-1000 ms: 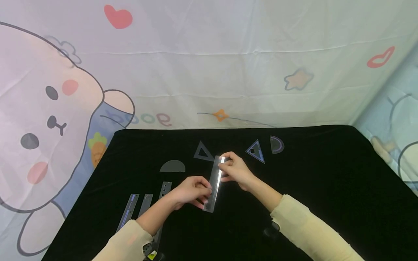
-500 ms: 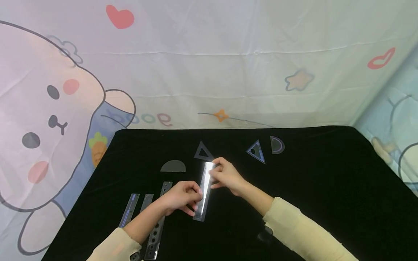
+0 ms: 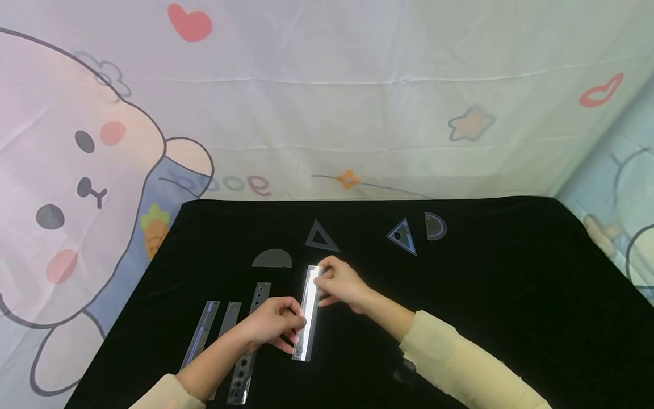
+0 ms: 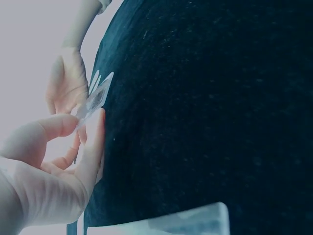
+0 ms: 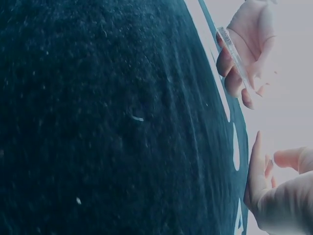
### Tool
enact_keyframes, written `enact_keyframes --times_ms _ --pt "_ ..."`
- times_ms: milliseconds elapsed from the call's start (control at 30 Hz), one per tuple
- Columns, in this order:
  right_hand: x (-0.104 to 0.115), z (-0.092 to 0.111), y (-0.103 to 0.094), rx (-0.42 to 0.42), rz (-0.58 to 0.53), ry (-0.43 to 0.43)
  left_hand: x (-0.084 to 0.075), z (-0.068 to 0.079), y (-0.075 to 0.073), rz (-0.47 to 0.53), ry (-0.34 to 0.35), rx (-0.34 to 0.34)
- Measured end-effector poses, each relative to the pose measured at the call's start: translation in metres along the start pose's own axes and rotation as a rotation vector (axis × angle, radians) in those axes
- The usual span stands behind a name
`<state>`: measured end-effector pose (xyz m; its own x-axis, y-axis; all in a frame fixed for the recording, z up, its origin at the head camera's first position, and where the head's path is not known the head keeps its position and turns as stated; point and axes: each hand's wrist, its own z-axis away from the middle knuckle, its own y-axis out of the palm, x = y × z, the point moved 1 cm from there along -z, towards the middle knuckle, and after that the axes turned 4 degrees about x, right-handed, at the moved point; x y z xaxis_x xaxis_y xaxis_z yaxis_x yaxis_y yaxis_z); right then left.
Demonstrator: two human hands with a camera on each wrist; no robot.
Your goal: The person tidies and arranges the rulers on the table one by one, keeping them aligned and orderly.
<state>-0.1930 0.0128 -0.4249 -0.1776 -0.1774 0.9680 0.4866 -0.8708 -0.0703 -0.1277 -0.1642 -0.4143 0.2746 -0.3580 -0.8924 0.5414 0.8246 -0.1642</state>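
A clear straight ruler (image 3: 306, 318) with a bright glare along it is held above the black cloth, tilted lengthwise away from the viewer. My left hand (image 3: 276, 324) pinches its near left edge between thumb and fingers. At the far right edge, my right hand (image 3: 343, 284) pinches it as well. In the left wrist view the ruler (image 4: 95, 100) shows as a thin clear strip between thumb and fingertips. The right wrist view shows the left hand (image 5: 247, 44) on one end of the strip.
Left of the hands lie a stencil ruler with holes (image 3: 242, 375) and two more rulers, one with a blue stripe (image 3: 201, 332). Farther back on the black cloth (image 3: 485, 318) are a clear protractor (image 3: 273, 258), a clear set square (image 3: 313, 238), a blue-edged triangle (image 3: 409, 241) and a purplish protractor (image 3: 429, 227).
Both hands have carried the ruler left and toward the viewer. More of the stencil ruler shows now. The other drawing tools lie where they were.
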Motion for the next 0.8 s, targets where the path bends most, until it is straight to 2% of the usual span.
enact_keyframes --times_ms 233,467,800 --pt "0.0 0.0 0.013 0.031 0.033 -0.018 0.009 0.011 -0.003 -0.002 -0.006 -0.007" --pt "-0.003 -0.003 0.023 0.052 0.039 -0.006 0.01 0.02 -0.005 -0.029 -0.024 -0.022" --pt "-0.001 -0.001 0.032 0.096 0.066 0.016 0.016 0.031 -0.006 -0.046 -0.019 -0.002"
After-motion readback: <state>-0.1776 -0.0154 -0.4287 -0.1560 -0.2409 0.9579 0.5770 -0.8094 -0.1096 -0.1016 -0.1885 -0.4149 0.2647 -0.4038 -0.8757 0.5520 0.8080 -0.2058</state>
